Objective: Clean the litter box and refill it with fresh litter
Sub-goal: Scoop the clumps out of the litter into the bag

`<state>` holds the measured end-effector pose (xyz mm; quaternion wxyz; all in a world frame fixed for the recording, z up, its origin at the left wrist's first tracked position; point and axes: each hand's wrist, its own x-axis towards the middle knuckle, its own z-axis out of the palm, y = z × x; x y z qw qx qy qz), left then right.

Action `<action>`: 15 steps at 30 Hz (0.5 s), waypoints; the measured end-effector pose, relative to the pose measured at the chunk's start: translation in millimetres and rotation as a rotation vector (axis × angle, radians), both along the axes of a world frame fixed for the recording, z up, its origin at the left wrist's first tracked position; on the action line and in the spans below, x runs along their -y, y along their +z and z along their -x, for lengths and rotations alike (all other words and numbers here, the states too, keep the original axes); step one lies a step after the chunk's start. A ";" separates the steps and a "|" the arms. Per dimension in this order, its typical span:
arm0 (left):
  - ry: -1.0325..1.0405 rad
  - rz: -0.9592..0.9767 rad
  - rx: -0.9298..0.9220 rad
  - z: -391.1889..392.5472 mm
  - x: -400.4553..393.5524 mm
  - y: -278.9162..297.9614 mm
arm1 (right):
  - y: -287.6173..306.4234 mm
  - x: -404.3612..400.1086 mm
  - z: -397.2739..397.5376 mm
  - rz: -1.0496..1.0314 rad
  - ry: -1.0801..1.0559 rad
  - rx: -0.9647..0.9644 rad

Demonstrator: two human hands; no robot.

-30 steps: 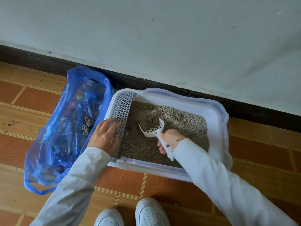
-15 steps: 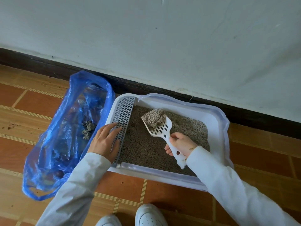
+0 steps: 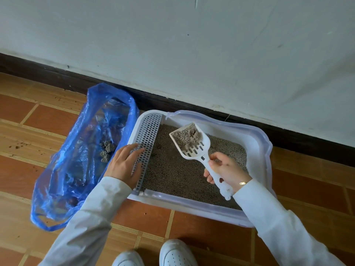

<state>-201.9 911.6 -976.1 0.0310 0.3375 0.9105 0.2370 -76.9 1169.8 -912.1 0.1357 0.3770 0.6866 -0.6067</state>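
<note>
Directly below you, a white litter box (image 3: 257, 143) sits on an orange tiled floor (image 3: 48, 120), its far side close to a dark skirting board (image 3: 288, 131) under a pale wall (image 3: 172, 45). Grey litter (image 3: 172, 173) covers its bottom. Your right hand (image 3: 227, 169) is wrapped around the handle of a white slotted scoop (image 3: 194, 143), held above the litter with its bowl tilted up and away from you. The bowl carries loose granules and what looks like a clump, though the detail is too fine to be sure. Your left hand (image 3: 124, 164) lies flat with fingers straight on the perforated grate (image 3: 148, 143) along the box's left edge, gripping nothing. Just left of the box, touching its side, a blue plastic bag (image 3: 67, 169) lies open on the floor with several grey clumps (image 3: 106, 150) inside. Both arms wear pale long sleeves. Two white shoes (image 3: 176, 254) show at the bottom edge.
</note>
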 end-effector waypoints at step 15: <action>0.182 0.035 -0.009 5.8 17.5 2.4 | 15.8 15.2 12.2 -0.044 0.000 -0.024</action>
